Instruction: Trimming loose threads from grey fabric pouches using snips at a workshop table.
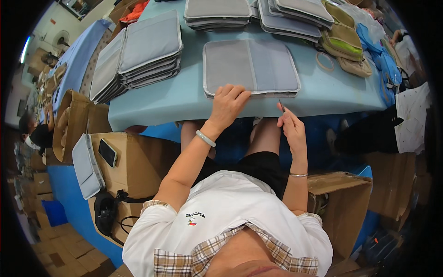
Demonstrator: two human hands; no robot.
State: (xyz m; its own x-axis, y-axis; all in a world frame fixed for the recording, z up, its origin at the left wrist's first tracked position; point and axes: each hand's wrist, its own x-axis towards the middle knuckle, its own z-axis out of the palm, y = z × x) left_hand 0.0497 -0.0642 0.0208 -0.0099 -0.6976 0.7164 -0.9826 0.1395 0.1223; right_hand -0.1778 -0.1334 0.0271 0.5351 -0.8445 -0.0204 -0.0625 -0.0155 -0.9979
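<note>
A flat grey fabric pouch (251, 67) lies on the light blue table (175, 99) in front of me, on top of another like it. My left hand (227, 105) rests on its near edge with the fingers curled over the piping. My right hand (290, 127) hovers just below the table's edge, pinching a small thin metal tool (281, 105) that points up toward the pouch. I wear a pale bangle on the left wrist and a thin bracelet on the right.
Stacks of grey pouches (138, 55) stand at the left and back (217, 13). Olive and blue pouches (350, 46) and a tape ring (325, 61) lie at the right. Cardboard boxes (134, 161) flank my knees, one bearing a phone (107, 153). Another person (32, 134) sits far left.
</note>
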